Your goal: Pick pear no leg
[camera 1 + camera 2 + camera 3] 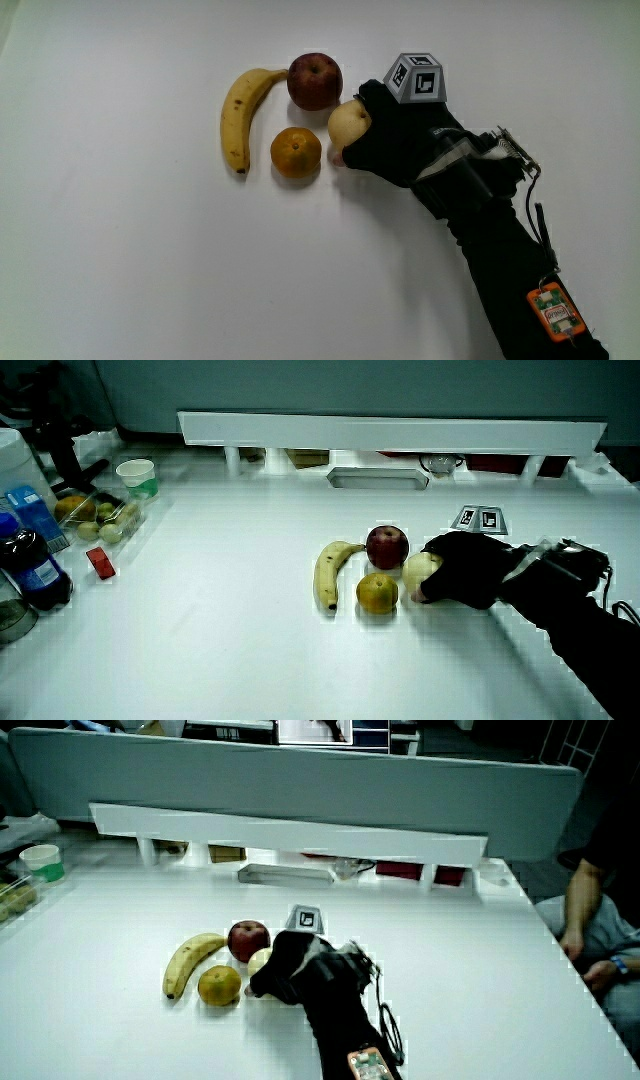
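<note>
Nearest the person, the black forearm [520,270] runs from the lower right corner of the main view up toward frame centre. At its end the hand [395,145], the patterned cube [416,78] on its back, lies over the pear [348,124], its fingers wrapped around the fruit and clamped on it, so only the pale side facing the other fruit shows. The pear rests on the white bench [130,270] just above centre, apparently touching it in a side view [418,572]. Beside it sits the orange [296,152]; farther off are the apple [315,81] and the banana [243,115]. By my judgement the grasp is made, while the lift remains.
</note>
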Demonstrator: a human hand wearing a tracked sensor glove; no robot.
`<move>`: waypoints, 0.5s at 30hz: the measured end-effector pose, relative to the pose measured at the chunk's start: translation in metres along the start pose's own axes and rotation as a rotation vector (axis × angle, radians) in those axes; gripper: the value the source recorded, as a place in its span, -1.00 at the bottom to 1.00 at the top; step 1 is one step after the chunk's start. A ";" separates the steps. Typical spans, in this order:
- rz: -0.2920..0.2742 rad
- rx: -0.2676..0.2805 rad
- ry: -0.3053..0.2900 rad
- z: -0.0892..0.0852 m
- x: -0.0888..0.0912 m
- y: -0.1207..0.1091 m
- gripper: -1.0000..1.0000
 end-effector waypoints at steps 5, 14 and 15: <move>0.005 0.020 -0.032 0.000 -0.003 -0.002 1.00; 0.060 0.026 -0.050 0.015 -0.011 -0.019 1.00; 0.060 0.035 -0.056 0.017 -0.011 -0.022 1.00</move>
